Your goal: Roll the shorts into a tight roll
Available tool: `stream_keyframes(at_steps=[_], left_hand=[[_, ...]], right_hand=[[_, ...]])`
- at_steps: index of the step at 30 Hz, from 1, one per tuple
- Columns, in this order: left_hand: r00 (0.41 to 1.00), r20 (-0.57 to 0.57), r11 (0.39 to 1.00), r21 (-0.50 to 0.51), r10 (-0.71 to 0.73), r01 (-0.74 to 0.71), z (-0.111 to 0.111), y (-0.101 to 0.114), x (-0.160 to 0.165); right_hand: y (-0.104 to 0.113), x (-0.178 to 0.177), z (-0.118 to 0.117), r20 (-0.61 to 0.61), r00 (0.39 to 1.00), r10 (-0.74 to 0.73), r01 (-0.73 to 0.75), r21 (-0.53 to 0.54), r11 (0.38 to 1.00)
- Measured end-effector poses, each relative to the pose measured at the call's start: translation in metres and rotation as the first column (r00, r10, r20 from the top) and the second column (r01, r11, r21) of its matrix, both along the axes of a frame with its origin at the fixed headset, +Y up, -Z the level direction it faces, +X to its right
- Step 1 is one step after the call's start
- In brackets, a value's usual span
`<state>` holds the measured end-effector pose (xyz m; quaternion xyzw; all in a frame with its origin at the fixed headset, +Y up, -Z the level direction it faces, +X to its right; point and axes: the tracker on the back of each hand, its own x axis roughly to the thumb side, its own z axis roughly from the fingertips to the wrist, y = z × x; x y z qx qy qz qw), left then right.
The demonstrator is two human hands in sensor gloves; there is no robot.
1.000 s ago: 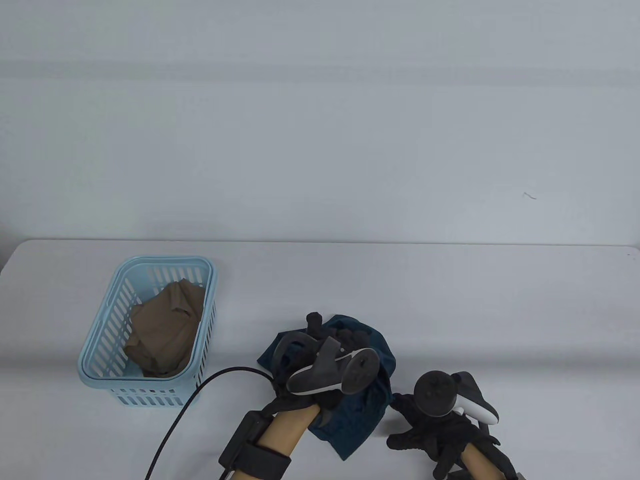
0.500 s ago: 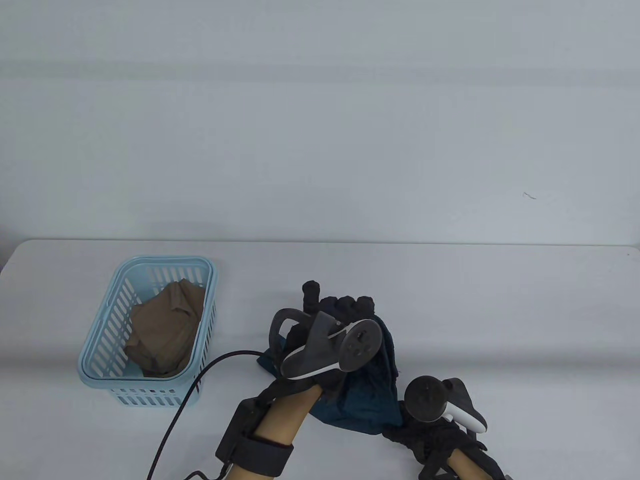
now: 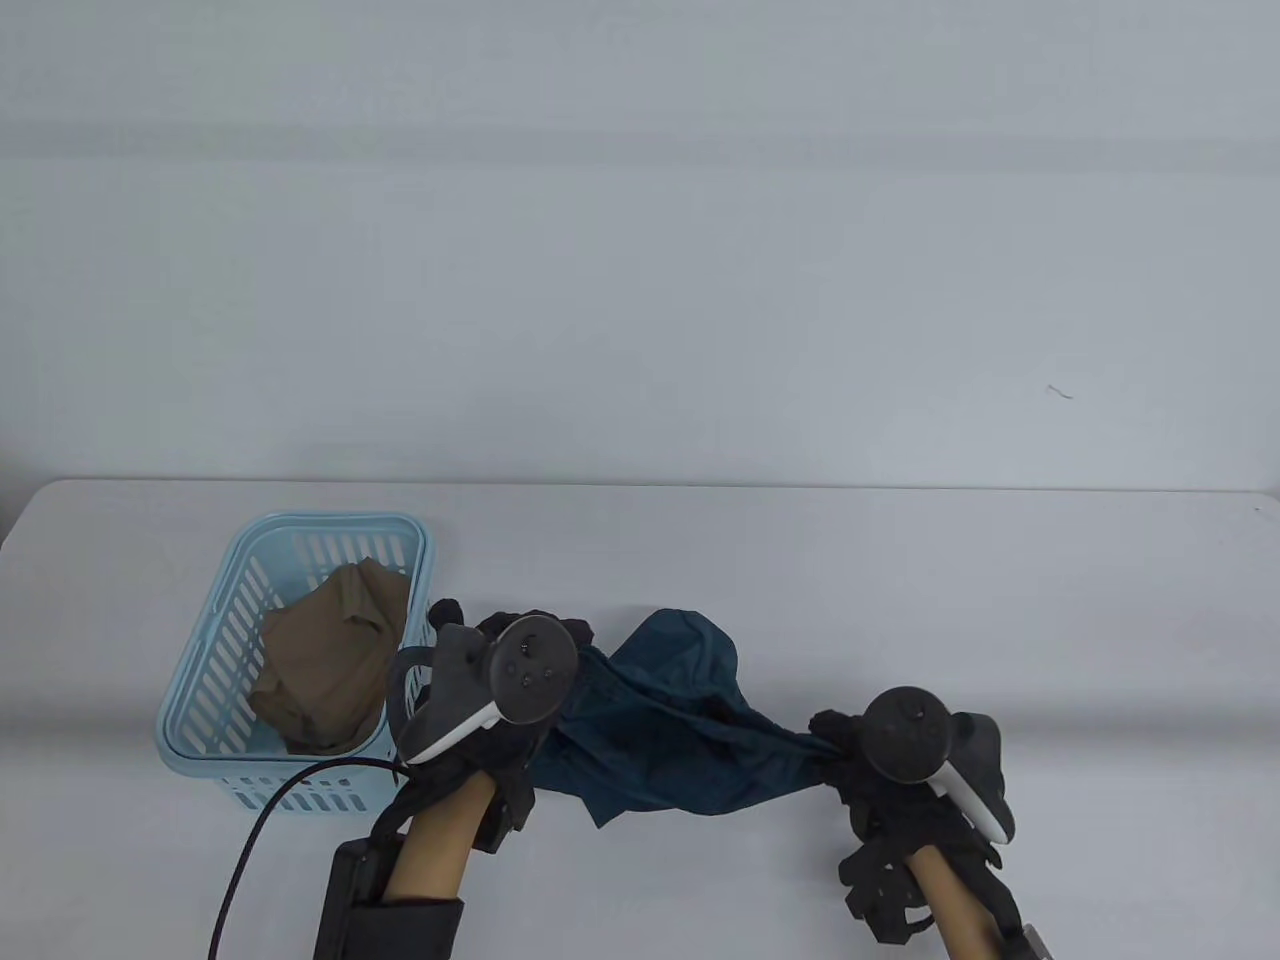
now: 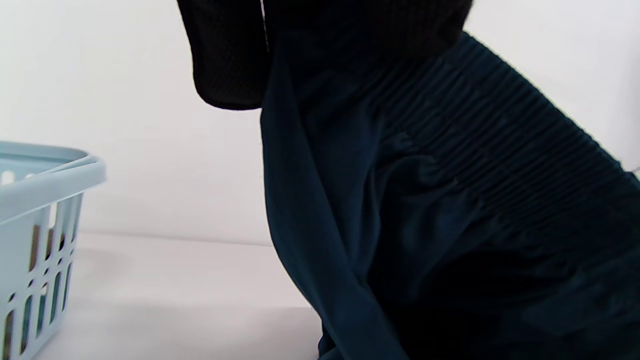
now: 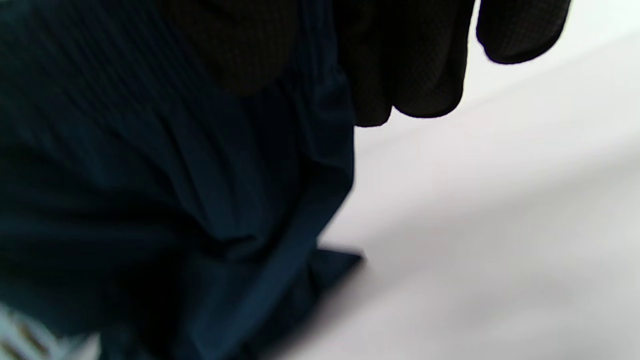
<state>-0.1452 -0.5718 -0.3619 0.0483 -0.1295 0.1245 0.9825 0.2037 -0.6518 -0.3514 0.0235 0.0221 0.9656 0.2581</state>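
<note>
The dark teal shorts hang stretched between my two hands above the white table, sagging in the middle. My left hand grips their left end beside the basket; its gloved fingers curl over the ribbed waistband of the shorts. At the other end my right hand grips the fabric. In the right wrist view the gloved fingers close over the shorts, whose lower corner touches the table.
A light blue slotted basket with a crumpled tan garment stands at the left, close to my left hand; its rim shows in the left wrist view. A black cable runs along the table front.
The shorts were bunched under my left hand; my right hand took hold of one end. Both hands have moved apart, left toward the basket, right outward, spreading the shorts.
</note>
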Motion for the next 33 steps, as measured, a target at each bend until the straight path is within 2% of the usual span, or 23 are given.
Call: stream_keyframes(at_steps=[4, 6, 10, 12, 14, 19, 22, 24, 27, 29, 33], left_hand=[[0.965, 0.012, 0.965, -0.030, 0.260, -0.260, 0.005, 0.022, -0.020], [0.935, 0.045, 0.936, -0.038, 0.351, -0.350, 0.011, 0.036, -0.025], [0.925, 0.108, 0.931, -0.032, 0.365, -0.364, 0.027, 0.067, -0.030], [0.917, 0.148, 0.928, -0.008, 0.369, -0.372, 0.038, 0.086, -0.034], [0.893, 0.216, 0.915, -0.008, 0.394, -0.402, 0.051, 0.106, -0.036], [0.824, 0.348, 0.888, -0.065, 0.447, -0.455, 0.074, 0.142, -0.037], [0.802, 0.411, 0.897, -0.104, 0.433, -0.431, 0.085, 0.164, -0.034], [0.800, 0.425, 0.902, -0.119, 0.425, -0.416, 0.087, 0.174, -0.032], [0.804, 0.390, 0.893, -0.187, 0.449, -0.408, 0.070, 0.180, -0.028], [0.827, 0.330, 0.890, -0.203, 0.455, -0.409, 0.048, 0.172, -0.025], [0.893, 0.189, 0.906, -0.198, 0.409, -0.373, -0.013, 0.137, -0.015]], right_hand=[[0.066, 0.014, 0.005, 0.035, 0.998, -0.057, 0.051, 0.139, 0.989], [0.097, 0.021, 0.010, 0.017, 0.988, -0.153, 0.148, 0.175, 0.973], [0.140, 0.034, 0.022, -0.087, 0.948, -0.307, 0.318, 0.175, 0.932], [0.162, 0.042, 0.030, -0.184, 0.912, -0.366, 0.393, 0.140, 0.909], [0.180, 0.047, 0.041, -0.270, 0.887, -0.375, 0.418, 0.120, 0.901], [0.221, 0.057, 0.064, -0.377, 0.858, -0.348, 0.423, 0.133, 0.897], [0.245, 0.063, 0.070, -0.429, 0.841, -0.328, 0.415, 0.123, 0.902], [0.254, 0.064, 0.069, -0.441, 0.839, -0.319, 0.403, 0.111, 0.908], [0.261, 0.065, 0.053, -0.426, 0.844, -0.326, 0.387, 0.064, 0.920], [0.255, 0.065, 0.033, -0.379, 0.863, -0.335, 0.375, 0.035, 0.926], [0.216, 0.064, -0.026, -0.214, 0.911, -0.353, 0.369, 0.038, 0.929]])
